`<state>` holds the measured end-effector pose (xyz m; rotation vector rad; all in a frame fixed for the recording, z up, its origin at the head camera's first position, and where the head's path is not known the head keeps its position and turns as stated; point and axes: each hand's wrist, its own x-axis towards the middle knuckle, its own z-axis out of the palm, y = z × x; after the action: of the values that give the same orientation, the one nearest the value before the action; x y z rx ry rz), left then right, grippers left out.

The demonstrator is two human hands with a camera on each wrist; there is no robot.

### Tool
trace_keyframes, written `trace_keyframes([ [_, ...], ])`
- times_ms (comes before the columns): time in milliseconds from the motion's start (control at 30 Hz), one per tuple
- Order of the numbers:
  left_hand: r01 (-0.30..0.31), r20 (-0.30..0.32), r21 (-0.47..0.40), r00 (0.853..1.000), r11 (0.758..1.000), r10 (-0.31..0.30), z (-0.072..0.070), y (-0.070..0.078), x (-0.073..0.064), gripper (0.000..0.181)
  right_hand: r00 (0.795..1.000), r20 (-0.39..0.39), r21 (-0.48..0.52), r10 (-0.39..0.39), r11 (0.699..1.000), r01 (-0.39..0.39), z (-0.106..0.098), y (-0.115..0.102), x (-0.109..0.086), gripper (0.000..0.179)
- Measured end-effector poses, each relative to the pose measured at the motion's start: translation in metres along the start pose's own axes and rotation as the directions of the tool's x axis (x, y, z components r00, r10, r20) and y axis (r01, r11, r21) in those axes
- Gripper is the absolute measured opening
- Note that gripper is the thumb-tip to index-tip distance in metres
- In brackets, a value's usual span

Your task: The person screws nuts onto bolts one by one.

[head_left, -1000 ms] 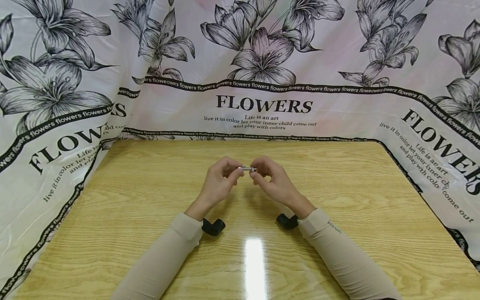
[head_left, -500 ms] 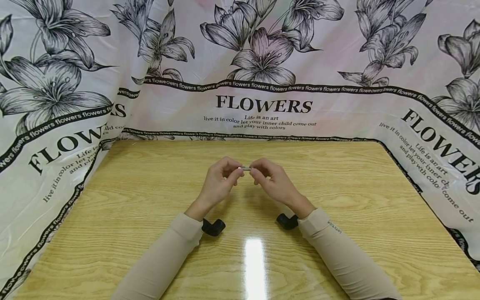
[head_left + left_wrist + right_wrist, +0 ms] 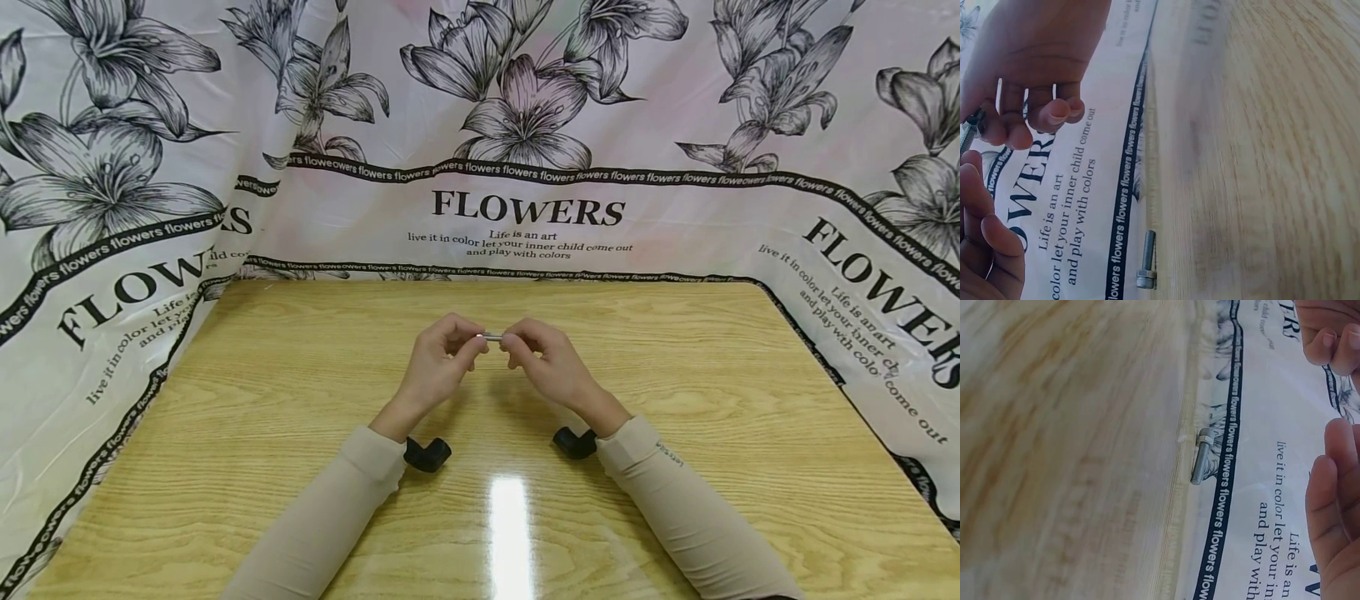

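Bolt (image 3: 492, 337) is bridging the left hand (image 3: 437, 360) and right hand (image 3: 551, 360), both pinching it. A second bolt (image 3: 1148, 257) is showing lower down.

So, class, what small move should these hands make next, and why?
Probably the right hand should give a slight twist while the left hand holds firm: they pinch opposite ends of a slender metal bolt, and a small dark piece, perhaps a nut, sits at the right hand's end. Which way is unclear.
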<state>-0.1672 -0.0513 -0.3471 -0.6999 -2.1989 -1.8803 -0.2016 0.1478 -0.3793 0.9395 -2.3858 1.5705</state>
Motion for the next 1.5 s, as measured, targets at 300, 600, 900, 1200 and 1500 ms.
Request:
trace_keyframes([
  [300,0.006,0.003,0.001,1.000,1.000,-0.006,0.000,0.001,0.000,0.011,0.997,0.026,0.005,0.070,0.998,-0.070,-0.001,0.000,0.000,0.016],
  [600,0.002,0.005,0.001,1.000,1.000,-0.002,-0.001,-0.001,0.000,0.011,1.000,0.027,0.011,0.004,1.000,-0.005,-0.002,-0.026,0.000,0.023],
  [900,0.002,0.010,-0.002,1.000,1.000,-0.002,0.000,0.000,-0.001,0.011,0.999,0.041,-0.027,0.021,0.999,-0.020,-0.004,-0.038,0.000,0.016],
  [1200,-0.005,0.010,-0.009,1.000,1.000,0.005,-0.001,0.000,-0.001,0.011,0.997,0.048,0.012,0.054,0.998,-0.055,-0.004,-0.036,-0.001,0.022],
  [1500,-0.016,0.012,-0.006,1.000,1.000,0.016,0.000,-0.001,0.000,0.010,0.997,0.044,0.028,-0.065,0.998,0.063,-0.003,-0.035,-0.001,0.021],
])
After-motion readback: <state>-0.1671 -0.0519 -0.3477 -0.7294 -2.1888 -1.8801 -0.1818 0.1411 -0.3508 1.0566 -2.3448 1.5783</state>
